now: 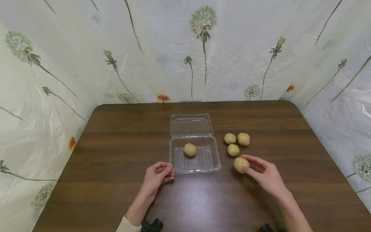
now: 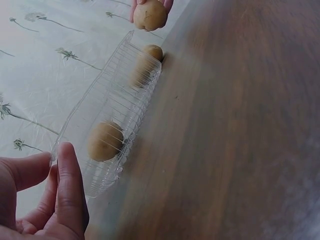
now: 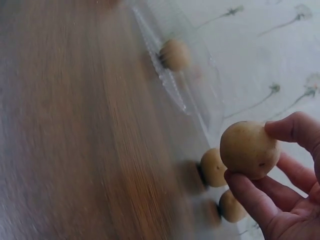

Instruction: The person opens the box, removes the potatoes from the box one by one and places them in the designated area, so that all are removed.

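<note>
A clear plastic clamshell box (image 1: 203, 170) lies with its lid folded back, away from the person. One potato (image 1: 190, 149) sits inside its base. My left hand (image 1: 157, 177) pinches the box's near left corner between thumb and fingers, as the left wrist view also shows. In my right hand (image 1: 265, 175) a potato (image 1: 241, 165) is gripped between thumb and fingertips, to the right of the box. In the right wrist view this held potato (image 3: 249, 149) hangs above the table, and the fingers curve round it.
Just right of the box, three more potatoes rest close together: one at the left (image 1: 230, 138), one at the right (image 1: 243, 139) and one nearer (image 1: 233, 150). They stand on a dark wooden table (image 1: 121, 145). Behind it hangs a dandelion-patterned sheet (image 1: 162, 48).
</note>
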A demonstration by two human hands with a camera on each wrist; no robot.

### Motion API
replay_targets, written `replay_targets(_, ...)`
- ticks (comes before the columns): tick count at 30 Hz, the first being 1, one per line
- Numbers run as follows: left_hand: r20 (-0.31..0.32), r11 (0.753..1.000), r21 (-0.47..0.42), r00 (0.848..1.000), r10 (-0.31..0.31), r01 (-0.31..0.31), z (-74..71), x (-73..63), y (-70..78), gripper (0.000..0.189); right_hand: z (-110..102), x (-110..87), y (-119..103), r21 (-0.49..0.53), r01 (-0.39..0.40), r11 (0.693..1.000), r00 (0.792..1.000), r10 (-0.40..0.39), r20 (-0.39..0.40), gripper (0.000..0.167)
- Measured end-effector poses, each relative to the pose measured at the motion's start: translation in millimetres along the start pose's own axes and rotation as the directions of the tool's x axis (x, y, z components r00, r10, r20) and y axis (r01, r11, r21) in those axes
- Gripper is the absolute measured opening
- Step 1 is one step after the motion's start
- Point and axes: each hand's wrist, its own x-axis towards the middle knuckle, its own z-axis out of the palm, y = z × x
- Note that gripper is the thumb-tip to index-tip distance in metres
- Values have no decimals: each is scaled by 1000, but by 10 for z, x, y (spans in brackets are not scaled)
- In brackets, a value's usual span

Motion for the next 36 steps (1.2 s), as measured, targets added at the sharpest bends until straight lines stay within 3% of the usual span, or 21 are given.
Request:
replay_targets(11, -5, 1000, 3, 1000, -4, 4, 2, -2, 11, 28, -111, 41, 39, 1, -49, 999, 999, 49, -6, 53)
replay_targets(22, -7, 1000, 10, 1000, -7, 7, 2, -8, 18, 29, -213, 101, 148, 6, -26, 1000, 998, 26, -60, 52)
replay_targets(36, -6, 1000, 14, 1000, -11, 11, 0, -11, 15, 32, -306, 211, 206, -47, -60, 997, 997, 58, -53, 58)
